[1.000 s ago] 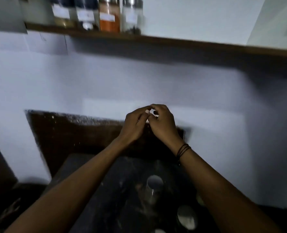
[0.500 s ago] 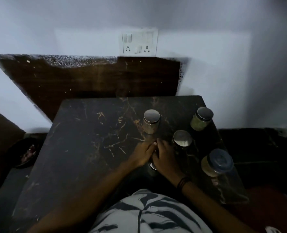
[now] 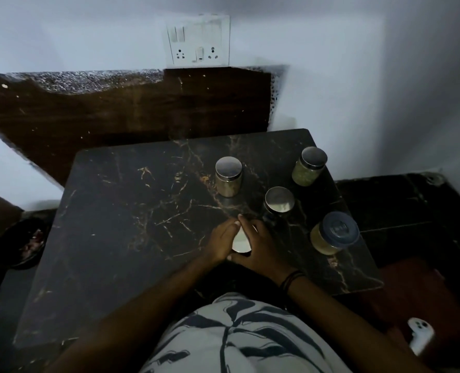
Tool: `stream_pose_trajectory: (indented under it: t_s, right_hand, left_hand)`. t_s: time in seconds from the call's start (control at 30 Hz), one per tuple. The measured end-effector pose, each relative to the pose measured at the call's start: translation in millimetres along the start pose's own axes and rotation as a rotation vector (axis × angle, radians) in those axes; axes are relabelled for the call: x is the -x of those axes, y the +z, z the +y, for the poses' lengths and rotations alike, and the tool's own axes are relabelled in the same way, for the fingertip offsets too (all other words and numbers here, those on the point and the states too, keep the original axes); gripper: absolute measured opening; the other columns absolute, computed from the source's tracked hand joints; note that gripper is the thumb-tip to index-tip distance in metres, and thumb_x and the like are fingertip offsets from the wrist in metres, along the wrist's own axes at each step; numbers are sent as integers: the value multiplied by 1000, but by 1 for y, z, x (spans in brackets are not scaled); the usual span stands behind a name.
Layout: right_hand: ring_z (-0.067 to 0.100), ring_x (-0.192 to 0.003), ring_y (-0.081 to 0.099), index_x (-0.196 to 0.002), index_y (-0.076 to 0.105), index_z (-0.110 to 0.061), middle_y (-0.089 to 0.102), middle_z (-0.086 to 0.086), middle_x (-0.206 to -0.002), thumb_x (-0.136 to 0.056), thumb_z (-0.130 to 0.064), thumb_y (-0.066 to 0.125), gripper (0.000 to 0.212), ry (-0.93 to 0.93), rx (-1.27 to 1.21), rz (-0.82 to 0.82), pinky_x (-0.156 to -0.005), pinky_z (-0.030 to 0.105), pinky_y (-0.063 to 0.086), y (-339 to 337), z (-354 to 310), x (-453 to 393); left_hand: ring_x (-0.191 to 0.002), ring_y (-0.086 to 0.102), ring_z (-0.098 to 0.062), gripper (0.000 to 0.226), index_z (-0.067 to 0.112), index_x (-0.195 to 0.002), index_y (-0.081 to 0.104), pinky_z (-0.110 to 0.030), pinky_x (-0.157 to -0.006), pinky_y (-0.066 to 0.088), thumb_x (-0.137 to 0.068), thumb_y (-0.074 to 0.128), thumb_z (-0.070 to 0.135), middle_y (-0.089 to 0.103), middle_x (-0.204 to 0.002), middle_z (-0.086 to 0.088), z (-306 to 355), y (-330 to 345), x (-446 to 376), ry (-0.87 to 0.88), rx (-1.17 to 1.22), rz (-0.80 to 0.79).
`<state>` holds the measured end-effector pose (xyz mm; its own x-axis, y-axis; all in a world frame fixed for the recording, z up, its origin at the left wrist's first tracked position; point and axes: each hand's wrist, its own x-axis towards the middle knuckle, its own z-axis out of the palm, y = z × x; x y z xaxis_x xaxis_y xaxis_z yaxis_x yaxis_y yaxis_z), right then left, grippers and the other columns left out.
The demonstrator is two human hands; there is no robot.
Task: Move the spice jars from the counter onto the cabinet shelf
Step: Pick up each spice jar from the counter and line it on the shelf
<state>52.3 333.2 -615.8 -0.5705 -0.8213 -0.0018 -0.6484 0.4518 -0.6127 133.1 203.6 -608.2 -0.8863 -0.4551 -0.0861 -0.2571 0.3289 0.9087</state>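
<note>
1. We find both hands cupped around one jar (image 3: 241, 242) on the dark marbled counter (image 3: 121, 227); only a sliver of its pale metal lid shows between them.
2. The left hand (image 3: 220, 242) presses on the jar's left side and the right hand (image 3: 261, 247) on its right side, fingertips meeting at the far edge. We judge this a two-handed clamp made ready for lifting, the jar resting on the counter.
3. Both forearms reach forward from the body and converge on the jar. The wrists are low, near the counter surface.
4. Four other jars stand upright and apart from the hands: a steel-lidded jar (image 3: 228, 176) at the back, a second (image 3: 279, 201) just beyond the right hand, a green-filled jar (image 3: 309, 166) near the far right corner, and a blue-lidded jar (image 3: 333, 234) by the right edge.
5. The cabinet shelf is not in view, so we cannot tell how many jars are already placed. We judge that at least five remain to be moved.
</note>
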Motion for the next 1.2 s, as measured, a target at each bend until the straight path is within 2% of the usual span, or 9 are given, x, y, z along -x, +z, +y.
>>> stream_pose_trajectory:
  t_s: [0.07, 0.17, 0.23, 0.33, 0.67, 0.83, 0.93, 1.03, 1.2]
  right_hand:
    - [20, -127, 40, -153, 23, -28, 35, 6, -137, -66, -62, 73, 106, 26, 0, 26, -101, 21, 30, 3, -3, 2]
    - [19, -130, 36, -150, 23, -25, 34, 5, -143, -60, -53, 82, 112, 116, -128, 37, -105, 31, 37, 2, -6, 3]
    - [14, -125, 45, -141, 31, -23, 44, -1, -137, -56, -42, 88, 103, 164, -323, 85, -99, 22, 43, -3, -5, 2]
    - [8, -111, 57, -121, 36, -29, 52, -5, -123, -59, -27, 91, 82, 189, -555, 151, -83, 11, 47, -10, -8, 1]
    - [12, -117, 60, -132, 50, -25, 62, 1, -130, -94, -17, 60, 39, 304, -1199, 208, -102, 34, 48, -30, -34, -32]
    - [25, -97, 52, -99, 55, -18, 58, 11, -103, -98, -21, 52, 4, 393, -1332, 251, -93, 48, 45, -36, -43, -48]
    - [28, -97, 55, -103, 56, -12, 59, 17, -105, -100, -23, 49, 14, 390, -1371, 219, -88, 46, 50, -37, -49, -50]
    - [39, -116, 57, -126, 51, 0, 58, 25, -129, -100, -27, 47, 37, 400, -1409, 146, -95, 50, 49, -38, -52, -47]
    - [33, -122, 58, -135, 54, -7, 62, 19, -131, -99, -34, 40, 47, 444, -1480, -21, -104, 49, 45, -40, -56, -41]
  left_hand:
    - [-101, 49, 30, 32, 4, -119, 65, 4, -86, 34, -104, 37, 8, 59, -119, 2, 0, 1, 1, -30, 44, -4]
    - [-102, 67, -22, 43, 3, -104, 69, -40, -90, 52, -108, 30, 20, 72, -108, -15, 0, 2, -2, -149, 136, -3]
    - [-100, 68, -34, 49, 1, -104, 71, -48, -90, 53, -107, 28, 24, 74, -103, -18, 4, 0, -4, -229, 314, 67]
    - [-102, 70, -25, 46, 6, -105, 69, -37, -86, 56, -104, 30, 29, 75, -105, -9, 10, -10, -6, -308, 456, 122]
    - [-81, 60, -17, 14, 14, -89, 57, -32, -71, 53, -100, 54, 23, 61, -88, -7, 33, -40, -5, -239, 706, 299]
    - [-102, 60, -30, 23, 2, -117, 59, -54, -96, 49, -101, 46, 13, 66, -112, -17, 47, -45, 4, -286, 895, 298]
    - [-107, 59, -32, 32, -1, -129, 54, -58, -101, 45, -100, 46, 9, 64, -124, -21, 52, -47, 7, -309, 940, 308]
    - [-113, 58, -34, 36, 3, -133, 54, -60, -106, 42, -100, 48, 18, 60, -132, -23, 53, -49, 9, -335, 952, 235]
    - [-116, 59, -36, 40, 12, -133, 57, -57, -103, 45, -97, 53, 30, 61, -132, -22, 49, -45, 6, -306, 911, 95]
